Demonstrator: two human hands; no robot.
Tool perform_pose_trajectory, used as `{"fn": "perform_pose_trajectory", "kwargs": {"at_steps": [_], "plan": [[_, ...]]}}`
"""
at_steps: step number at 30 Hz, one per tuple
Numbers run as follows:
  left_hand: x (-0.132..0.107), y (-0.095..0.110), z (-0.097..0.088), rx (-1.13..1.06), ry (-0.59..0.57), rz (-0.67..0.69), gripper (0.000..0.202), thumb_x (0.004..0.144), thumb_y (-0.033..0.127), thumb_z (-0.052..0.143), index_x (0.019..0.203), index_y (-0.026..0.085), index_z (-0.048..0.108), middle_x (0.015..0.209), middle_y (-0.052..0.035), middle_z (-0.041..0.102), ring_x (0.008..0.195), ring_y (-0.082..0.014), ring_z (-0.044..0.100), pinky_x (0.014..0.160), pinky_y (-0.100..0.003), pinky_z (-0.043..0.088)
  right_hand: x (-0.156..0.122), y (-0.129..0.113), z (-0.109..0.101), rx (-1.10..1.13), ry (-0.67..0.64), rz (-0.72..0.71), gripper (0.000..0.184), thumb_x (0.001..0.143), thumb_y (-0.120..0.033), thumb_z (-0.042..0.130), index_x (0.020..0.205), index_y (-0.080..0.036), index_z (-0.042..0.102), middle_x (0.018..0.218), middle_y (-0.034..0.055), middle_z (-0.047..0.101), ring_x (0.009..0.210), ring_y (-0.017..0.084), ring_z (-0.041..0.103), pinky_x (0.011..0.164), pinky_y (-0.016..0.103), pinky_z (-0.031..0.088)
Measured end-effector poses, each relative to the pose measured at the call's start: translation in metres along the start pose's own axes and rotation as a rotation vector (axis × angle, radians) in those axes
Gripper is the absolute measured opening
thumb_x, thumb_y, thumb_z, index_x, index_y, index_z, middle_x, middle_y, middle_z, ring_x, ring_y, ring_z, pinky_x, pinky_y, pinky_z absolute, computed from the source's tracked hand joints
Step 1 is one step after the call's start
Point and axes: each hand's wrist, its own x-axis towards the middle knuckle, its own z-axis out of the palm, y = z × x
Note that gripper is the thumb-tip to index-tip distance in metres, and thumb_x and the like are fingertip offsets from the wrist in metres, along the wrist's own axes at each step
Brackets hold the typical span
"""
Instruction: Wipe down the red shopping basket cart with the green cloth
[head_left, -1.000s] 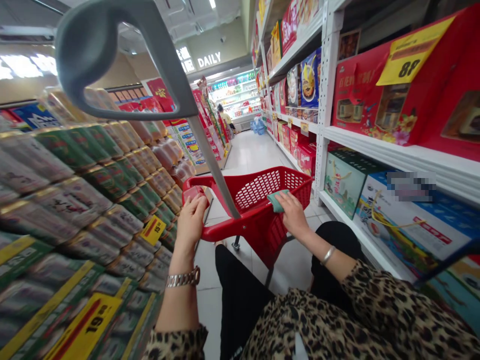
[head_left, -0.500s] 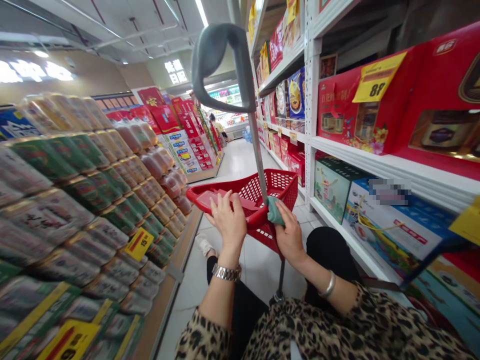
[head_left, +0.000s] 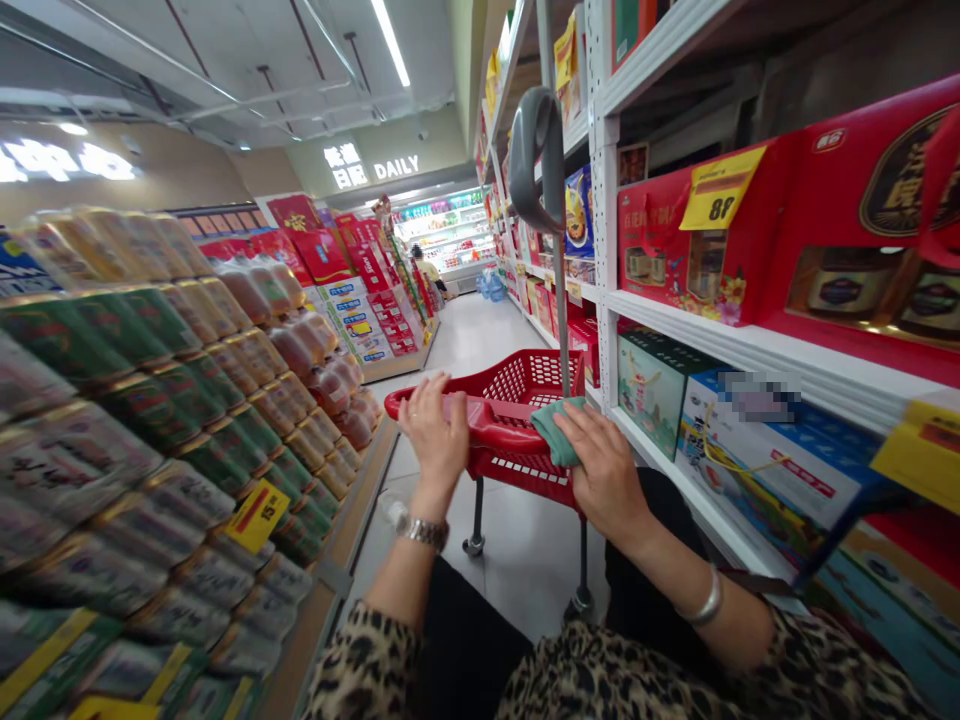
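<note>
A red plastic shopping basket cart [head_left: 521, 468] stands on small wheels between my knees. My left hand [head_left: 436, 432] is closed over the left end of its near rim, with the fingers partly hidden behind the back of the hand. Toward the right end of that rim, my right hand [head_left: 609, 468] presses a folded green cloth [head_left: 556, 432] against the red plastic. From the cart's right side rises a metal pole with a grey loop handle [head_left: 540, 160] at its upper part.
Stacked packs of cans [head_left: 187, 440] line the left side of the aisle. White shelves [head_left: 765, 350] with red gift boxes [head_left: 690, 240] run close along my right. Tiled floor [head_left: 487, 330] stretches ahead toward a bright fridge display [head_left: 450, 225], with a person near it.
The cart has turned, and its pole and grey handle have swung to the right. My left hand has shifted left along with the rim, and my right hand has moved right with the cloth.
</note>
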Motion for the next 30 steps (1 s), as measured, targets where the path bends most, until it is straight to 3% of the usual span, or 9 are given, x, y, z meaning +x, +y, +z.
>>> {"fn": "perform_pose_trajectory", "kwargs": {"at_steps": [1,3,4,6,8,13,16,23,30], "plan": [[0.016,-0.017,-0.003,0.061,-0.046,-0.044,0.047,0.1,0.032,0.034,0.134,0.016,0.063,0.148,-0.0165,0.06,0.147,-0.0283,0.044,0.126,-0.053,0.022,0.001,0.002,0.0,-0.001,-0.011,-0.001,0.072,0.081,0.003,0.041,0.145,-0.025,0.06,0.146,0.006,0.062,0.14,0.028,0.049,0.118,0.054,0.042],[0.041,-0.047,-0.008,0.175,-0.245,-0.119,0.05,0.101,0.028,0.025,0.133,0.017,0.063,0.153,-0.0167,0.055,0.15,-0.0315,0.04,0.123,-0.063,0.021,0.002,0.005,0.003,-0.007,-0.019,0.0,0.072,0.08,0.003,0.041,0.144,-0.024,0.061,0.147,0.0062,0.062,0.141,0.027,0.049,0.118,0.053,0.042],[0.049,-0.059,-0.009,0.183,-0.311,-0.11,0.048,0.1,0.026,0.027,0.126,0.018,0.067,0.147,-0.0166,0.061,0.145,-0.0322,0.046,0.121,-0.065,0.024,0.003,0.006,0.005,-0.012,-0.018,0.0,0.072,0.079,0.003,0.041,0.144,-0.023,0.061,0.147,0.0064,0.062,0.14,0.027,0.049,0.119,0.053,0.041],[0.054,-0.075,-0.011,0.196,-0.383,-0.074,0.042,0.098,0.022,0.032,0.115,0.021,0.071,0.139,-0.0146,0.067,0.137,-0.03,0.054,0.121,-0.063,0.026,0.005,0.006,0.011,-0.02,-0.01,-0.002,0.072,0.079,0.003,0.041,0.144,-0.022,0.06,0.147,0.0068,0.061,0.14,0.027,0.049,0.118,0.053,0.041],[0.048,-0.08,-0.011,0.214,-0.379,-0.049,0.041,0.097,0.019,0.033,0.111,0.02,0.071,0.136,-0.015,0.068,0.134,-0.0292,0.055,0.122,-0.063,0.025,0.007,0.007,0.016,-0.027,0.003,-0.001,0.072,0.08,0.003,0.041,0.144,-0.023,0.06,0.146,0.0069,0.062,0.139,0.027,0.049,0.117,0.053,0.042],[0.023,-0.07,-0.011,0.295,-0.292,-0.056,0.045,0.098,0.017,0.027,0.121,0.015,0.066,0.142,-0.0225,0.062,0.137,-0.0336,0.05,0.122,-0.071,0.014,0.01,0.011,0.018,-0.05,0.017,0.002,0.069,0.083,0.002,0.04,0.145,-0.022,0.059,0.144,0.0088,0.063,0.139,0.028,0.049,0.116,0.053,0.042],[0.014,-0.063,-0.015,0.364,-0.254,-0.046,0.046,0.099,0.017,0.026,0.121,0.013,0.066,0.139,-0.0236,0.063,0.134,-0.0349,0.053,0.122,-0.07,0.016,0.008,0.011,0.016,-0.073,0.027,0.008,0.065,0.087,0.001,0.038,0.146,-0.019,0.058,0.144,0.0114,0.063,0.139,0.029,0.049,0.116,0.053,0.041],[-0.005,-0.041,-0.025,0.435,-0.181,-0.095,0.051,0.102,0.023,0.022,0.11,0.011,0.071,0.12,-0.0242,0.07,0.125,-0.0381,0.057,0.117,-0.071,0.024,0.005,0.001,0.013,-0.154,0.075,0.084,0.059,0.094,-0.005,0.039,0.149,-0.019,0.054,0.146,0.0143,0.06,0.136,0.033,0.048,0.114,0.056,0.039],[-0.028,-0.024,-0.022,0.52,0.001,-0.004,0.053,0.103,0.038,0.03,0.09,0.015,0.076,0.097,-0.0185,0.075,0.105,-0.0348,0.061,0.112,-0.064,0.028,0.012,-0.004,0.009,-0.304,0.107,-0.012,0.056,0.094,-0.001,0.04,0.142,-0.02,0.061,0.142,0.0135,0.064,0.137,0.035,0.045,0.11,0.058,0.038]]}}
